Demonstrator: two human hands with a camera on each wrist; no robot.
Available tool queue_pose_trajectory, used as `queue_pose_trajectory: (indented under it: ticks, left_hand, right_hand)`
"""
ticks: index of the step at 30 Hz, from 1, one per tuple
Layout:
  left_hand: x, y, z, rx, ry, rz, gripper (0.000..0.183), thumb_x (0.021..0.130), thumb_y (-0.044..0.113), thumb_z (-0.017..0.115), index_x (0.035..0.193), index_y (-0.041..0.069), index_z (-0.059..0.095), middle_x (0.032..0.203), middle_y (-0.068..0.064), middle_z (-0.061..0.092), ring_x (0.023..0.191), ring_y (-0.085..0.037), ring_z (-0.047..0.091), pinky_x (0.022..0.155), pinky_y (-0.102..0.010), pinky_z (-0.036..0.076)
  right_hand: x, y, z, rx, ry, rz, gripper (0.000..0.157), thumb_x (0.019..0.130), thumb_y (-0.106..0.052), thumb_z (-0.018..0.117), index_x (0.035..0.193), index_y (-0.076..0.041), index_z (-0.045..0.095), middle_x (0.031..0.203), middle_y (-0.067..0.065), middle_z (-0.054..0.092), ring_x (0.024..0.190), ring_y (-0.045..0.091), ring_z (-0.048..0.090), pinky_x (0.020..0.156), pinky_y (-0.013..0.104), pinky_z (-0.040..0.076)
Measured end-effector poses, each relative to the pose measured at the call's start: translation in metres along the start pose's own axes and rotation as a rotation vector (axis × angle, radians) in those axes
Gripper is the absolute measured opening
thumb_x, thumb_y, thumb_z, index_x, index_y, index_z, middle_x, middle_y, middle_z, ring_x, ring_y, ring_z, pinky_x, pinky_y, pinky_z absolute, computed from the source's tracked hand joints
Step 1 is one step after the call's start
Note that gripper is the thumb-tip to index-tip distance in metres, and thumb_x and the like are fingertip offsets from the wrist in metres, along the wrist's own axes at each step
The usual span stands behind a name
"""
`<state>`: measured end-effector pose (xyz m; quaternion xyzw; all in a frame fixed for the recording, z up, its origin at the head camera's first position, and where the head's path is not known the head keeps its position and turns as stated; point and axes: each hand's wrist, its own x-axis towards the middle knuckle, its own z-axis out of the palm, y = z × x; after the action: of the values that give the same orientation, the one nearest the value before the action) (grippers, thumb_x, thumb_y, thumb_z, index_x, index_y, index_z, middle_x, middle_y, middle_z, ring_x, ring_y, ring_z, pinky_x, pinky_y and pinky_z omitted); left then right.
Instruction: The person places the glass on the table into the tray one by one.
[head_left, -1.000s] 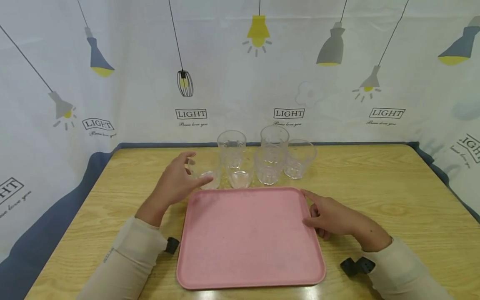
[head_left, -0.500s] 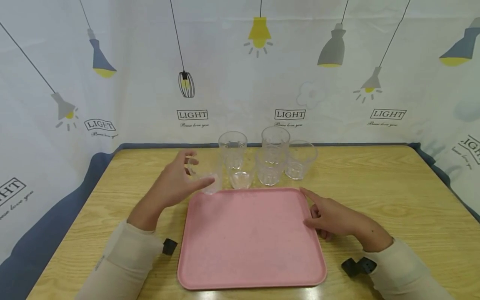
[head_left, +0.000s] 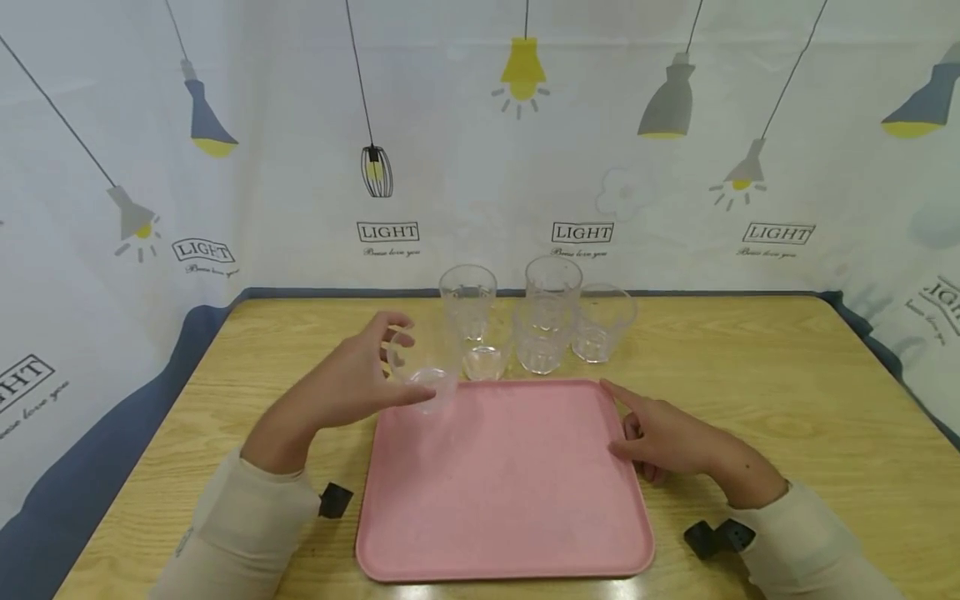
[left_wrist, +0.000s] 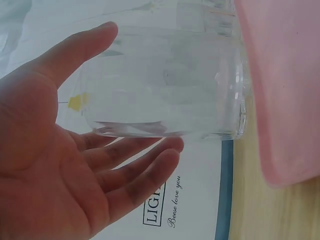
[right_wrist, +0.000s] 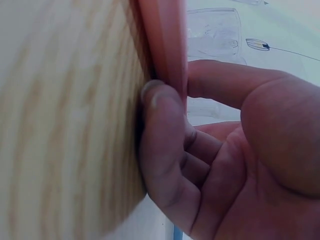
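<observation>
My left hand (head_left: 348, 379) grips a clear drinking glass (head_left: 431, 379), thumb on the near side and fingers around the far side. In the head view this glass overlaps the far left corner of a pink tray (head_left: 510, 483). The left wrist view shows the glass (left_wrist: 165, 85) between thumb and fingers, its base close to the tray's edge. At the tray's right rim, my right hand (head_left: 667, 437) pinches the edge. The right wrist view has the thumb on the tray's upper side and a curled finger (right_wrist: 165, 130) underneath.
Several more clear glasses stand close together behind the tray, among them a rear left glass (head_left: 468, 292) and a right-hand glass (head_left: 604, 321). The wooden table (head_left: 765, 367) ends at a lamp-patterned white cloth (head_left: 472, 167).
My left hand has lifted the glass from the left end of the group and carried it toward the tray's far left corner. The right hand stays at the tray's rim.
</observation>
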<state>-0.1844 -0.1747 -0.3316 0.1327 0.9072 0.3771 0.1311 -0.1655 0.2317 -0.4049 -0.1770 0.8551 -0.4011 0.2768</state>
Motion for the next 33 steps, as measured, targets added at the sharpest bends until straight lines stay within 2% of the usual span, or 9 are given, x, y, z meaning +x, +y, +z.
queue_pose_trajectory:
  ticks: [4, 8, 16, 33]
  left_hand:
    - [-0.0022, -0.0003, 0.0005, -0.011, -0.061, 0.022, 0.092, 0.076, 0.043, 0.085, 0.147, 0.019, 0.031, 0.14, -0.006, 0.051, 0.125, -0.032, 0.055, 0.095, -0.046, 0.052]
    - [-0.0039, -0.0007, 0.0005, -0.006, -0.09, 0.038, 0.089, 0.076, 0.041, 0.086, 0.145, 0.018, 0.033, 0.138, -0.008, 0.053, 0.124, -0.032, 0.057, 0.095, -0.046, 0.052]
    - [-0.0034, -0.002, 0.0011, 0.007, -0.117, 0.056, 0.09, 0.074, 0.036, 0.088, 0.143, 0.015, 0.034, 0.139, -0.013, 0.053, 0.123, -0.034, 0.058, 0.095, -0.045, 0.053]
    - [-0.003, -0.006, 0.005, 0.043, -0.181, 0.056, 0.086, 0.074, 0.032, 0.089, 0.14, 0.016, 0.036, 0.139, -0.016, 0.053, 0.122, -0.03, 0.058, 0.097, -0.045, 0.052]
  right_hand:
    - [-0.0001, 0.0025, 0.0011, -0.004, 0.004, -0.002, 0.086, 0.097, -0.015, 0.065, 0.16, -0.004, 0.007, 0.07, 0.007, 0.059, 0.053, 0.02, 0.061, 0.047, 0.035, 0.054]
    - [-0.0009, 0.0034, 0.0009, -0.008, 0.007, -0.004, 0.086, 0.097, -0.015, 0.065, 0.16, -0.003, 0.008, 0.069, 0.007, 0.059, 0.052, 0.02, 0.061, 0.047, 0.036, 0.055]
    - [-0.0017, 0.0009, -0.0003, -0.008, 0.001, 0.001, 0.084, 0.098, -0.014, 0.063, 0.16, -0.002, 0.007, 0.07, 0.007, 0.062, 0.052, 0.02, 0.061, 0.047, 0.035, 0.055]
    - [0.0001, 0.0017, -0.0003, 0.011, 0.001, 0.01, 0.084, 0.098, -0.014, 0.062, 0.16, -0.004, 0.007, 0.069, 0.007, 0.062, 0.05, 0.019, 0.06, 0.047, 0.036, 0.055]
